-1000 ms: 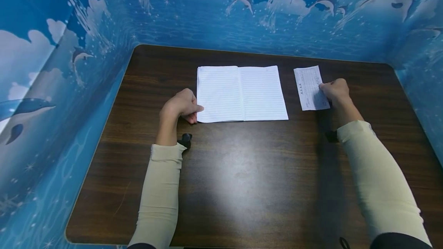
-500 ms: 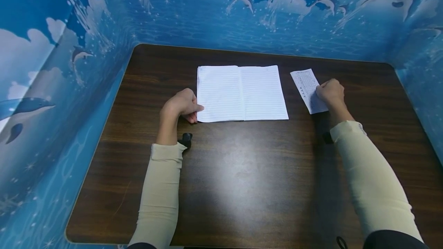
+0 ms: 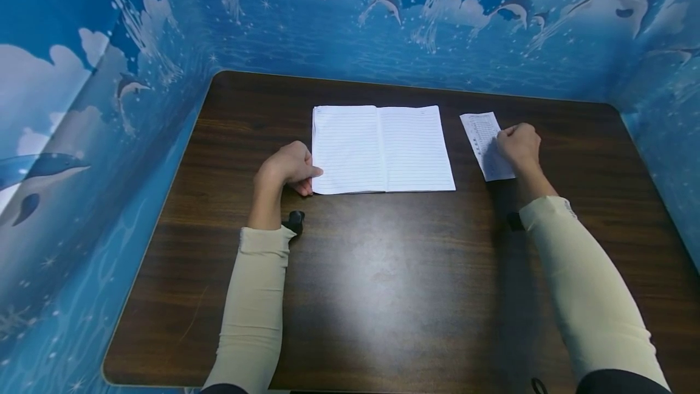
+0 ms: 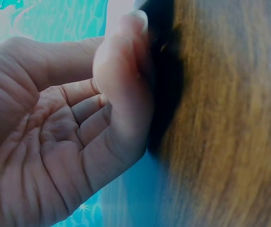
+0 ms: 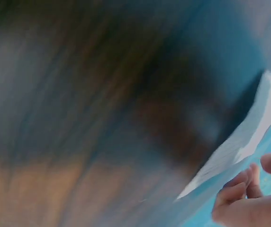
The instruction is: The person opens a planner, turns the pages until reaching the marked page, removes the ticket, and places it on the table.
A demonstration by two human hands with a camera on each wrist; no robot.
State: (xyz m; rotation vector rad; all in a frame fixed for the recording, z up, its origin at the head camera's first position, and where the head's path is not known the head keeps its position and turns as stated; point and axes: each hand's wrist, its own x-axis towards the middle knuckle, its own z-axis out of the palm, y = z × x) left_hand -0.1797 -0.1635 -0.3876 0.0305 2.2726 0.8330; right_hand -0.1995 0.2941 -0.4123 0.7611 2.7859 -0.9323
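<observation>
An open notebook (image 3: 350, 151) with lined pages lies near the back of the table. My left hand (image 3: 287, 166) pinches its lower left edge, thumb on top of the page. In the left wrist view, that hand's palm (image 4: 45, 137) and curled fingers fill the left half. To the notebook's right is a small printed slip of paper (image 3: 483, 141). My right hand (image 3: 522, 145) holds its right edge between thumb and fingers. The paper slip (image 5: 230, 146) looks tilted in the right wrist view, close to the fingertips (image 5: 242, 179); the exact contact is hard to make out.
The dark wood-grain table (image 3: 394, 297) has rounded corners. A blue sheet (image 3: 328, 41) with dolphins hangs around its back and sides. Black wrist gear (image 3: 295, 221) shows beside the left sleeve. A dark loop (image 3: 538, 385) lies at the front edge.
My right hand has moved a little left along with the paper slip, which has turned and come nearer the notebook. The left hand and notebook have stayed put.
</observation>
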